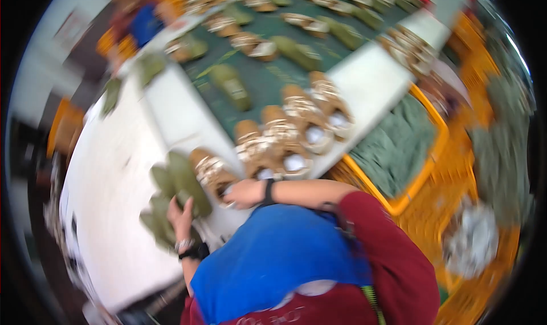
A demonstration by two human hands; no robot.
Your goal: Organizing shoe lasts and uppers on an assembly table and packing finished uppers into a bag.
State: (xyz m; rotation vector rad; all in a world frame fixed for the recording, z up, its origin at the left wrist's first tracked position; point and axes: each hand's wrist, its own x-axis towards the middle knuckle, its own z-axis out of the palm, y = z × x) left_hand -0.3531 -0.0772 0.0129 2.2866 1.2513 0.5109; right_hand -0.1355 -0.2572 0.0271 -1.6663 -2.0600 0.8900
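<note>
Blue apron (279, 251), worn; left hand (181, 216), thumb and finger parted, against green shoe-shaped pieces (186, 179) on white surface (114, 182), hold uncertain, perhaps keeping them gathered; right hand (246, 193), fingers curled at mouth of tan shoe (209, 168), grip unclear, apparently steadying it

Shoe workshop: tan shoes (215, 173) along green belt (261, 90), orange crates (423, 222)
</note>
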